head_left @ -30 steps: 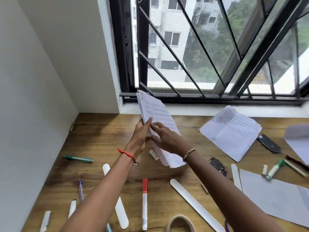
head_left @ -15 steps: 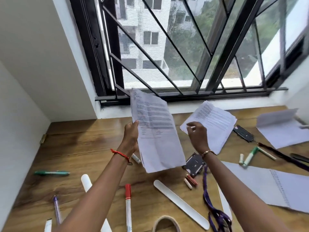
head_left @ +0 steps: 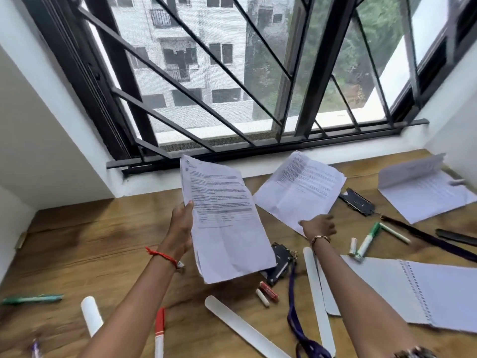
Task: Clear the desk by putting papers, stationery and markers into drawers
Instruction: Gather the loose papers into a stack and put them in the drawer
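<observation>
My left hand (head_left: 182, 229) holds a printed sheet of paper (head_left: 224, 223) upright above the wooden desk (head_left: 90, 244), gripping its left edge. My right hand (head_left: 318, 226) reaches to the near corner of a second printed sheet (head_left: 300, 188) lying by the window sill; its fingers touch that corner, and a grip is not clear. A folded sheet (head_left: 423, 188) lies at the far right. An open spiral notebook (head_left: 413, 290) lies at the right front. A red-capped marker (head_left: 159, 332) and a green marker (head_left: 32, 298) lie near the front.
White flat sticks (head_left: 240, 324), a roll (head_left: 90, 316), small caps (head_left: 265, 295), a purple lanyard (head_left: 296, 319), black card holders (head_left: 357, 202), a green-and-white marker (head_left: 367, 240) and dark pens (head_left: 454, 237) lie scattered. A barred window (head_left: 232, 86) stands behind, white walls at both sides.
My right hand let go of the held sheet and moved right to the sheet by the sill. My left hand keeps the first sheet. The view turned right.
</observation>
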